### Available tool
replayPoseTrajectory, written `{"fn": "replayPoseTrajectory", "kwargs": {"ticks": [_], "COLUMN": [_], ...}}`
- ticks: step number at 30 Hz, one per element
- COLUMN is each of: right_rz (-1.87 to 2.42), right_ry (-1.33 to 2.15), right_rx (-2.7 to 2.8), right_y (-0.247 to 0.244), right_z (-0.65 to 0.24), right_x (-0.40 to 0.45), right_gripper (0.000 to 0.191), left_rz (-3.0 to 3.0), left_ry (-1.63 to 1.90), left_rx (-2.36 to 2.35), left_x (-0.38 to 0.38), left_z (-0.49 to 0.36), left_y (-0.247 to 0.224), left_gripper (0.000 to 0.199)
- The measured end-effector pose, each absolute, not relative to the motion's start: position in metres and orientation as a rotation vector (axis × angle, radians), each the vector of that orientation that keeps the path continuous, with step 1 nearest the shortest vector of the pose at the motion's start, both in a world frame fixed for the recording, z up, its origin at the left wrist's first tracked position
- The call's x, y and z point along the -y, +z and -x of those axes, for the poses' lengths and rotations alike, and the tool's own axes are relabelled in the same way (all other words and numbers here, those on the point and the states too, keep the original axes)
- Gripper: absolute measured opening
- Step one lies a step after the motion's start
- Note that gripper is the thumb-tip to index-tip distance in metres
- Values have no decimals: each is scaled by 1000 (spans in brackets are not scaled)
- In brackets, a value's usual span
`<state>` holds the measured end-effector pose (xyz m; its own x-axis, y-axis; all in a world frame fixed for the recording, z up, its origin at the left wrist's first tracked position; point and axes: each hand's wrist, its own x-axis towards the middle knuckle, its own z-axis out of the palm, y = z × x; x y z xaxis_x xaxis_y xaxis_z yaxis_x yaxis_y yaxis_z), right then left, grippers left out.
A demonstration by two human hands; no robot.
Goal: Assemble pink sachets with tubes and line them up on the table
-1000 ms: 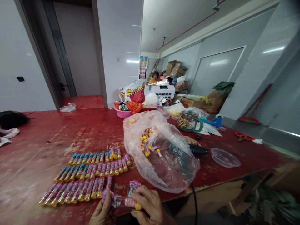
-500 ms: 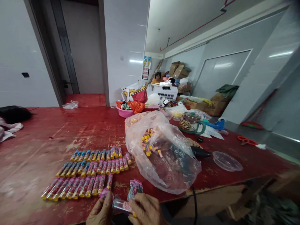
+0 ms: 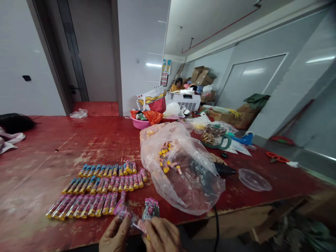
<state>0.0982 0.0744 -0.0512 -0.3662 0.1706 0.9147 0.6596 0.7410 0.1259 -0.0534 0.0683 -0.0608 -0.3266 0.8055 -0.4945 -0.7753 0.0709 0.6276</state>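
At the table's near edge, my left hand [image 3: 115, 233] pinches a clear plastic sleeve [image 3: 124, 210] printed in pink, its printed end tilted up and to the left. My right hand [image 3: 163, 235] closes on a small tube [image 3: 141, 225] with a yellow end, which lies in line with the sleeve's near end. How far the tube sits inside is hidden by my fingers. Just beyond my right fingers lies a flat pile of printed sleeves [image 3: 151, 209]. Rows of finished-looking tubes [image 3: 105, 183] with yellow ends and pink or blue tops lie left of my hands.
A large clear bag [image 3: 181, 175] holds more yellow-ended tubes. Right of it are a black nozzle-like tool [image 3: 225, 169], a clear lid [image 3: 254, 180], a glass pot [image 3: 214, 136] and red scissors [image 3: 277, 156]. A pink basin [image 3: 140, 123] stands behind. People sit far back.
The sleeve has swung up into fuller view, with its printed side showing. My hands have drawn closer together, and the tube has moved closer along the sleeve. The view has shifted slightly.
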Motion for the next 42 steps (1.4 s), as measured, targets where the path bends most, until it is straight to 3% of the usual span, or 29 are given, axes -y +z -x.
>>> {"fn": "replayPoseTrajectory", "kwargs": {"ticks": [4,10,14,18,23,42], "right_rz": [708,867,700,671,603,657], "right_ry": [-514,202,484,432,381,182], "right_rx": [1870,1842,1899,1804,1789,1772], "right_y": [-58,-47,-28,-24,-29,-35], "right_z": [-92,-99,-110,-111,-109,-105], "right_x": [-61,-48,-49,-45,-40,-45], "right_gripper": [20,31,24,17,30,31], "left_rz": [-60,-195,-272,-366,-465,-419], "left_ry": [1609,1506,1499,1466,1433,1413], "left_rx": [-1062,-869,-778,-764,-719,-751], "left_x": [-57,-33,-24,-19,-16,-23], "left_z": [41,27,28,28,24,23], "left_y": [-44,-32,-29,-26,-29,-25], "left_gripper": [52,35,27,29,32,32]}}
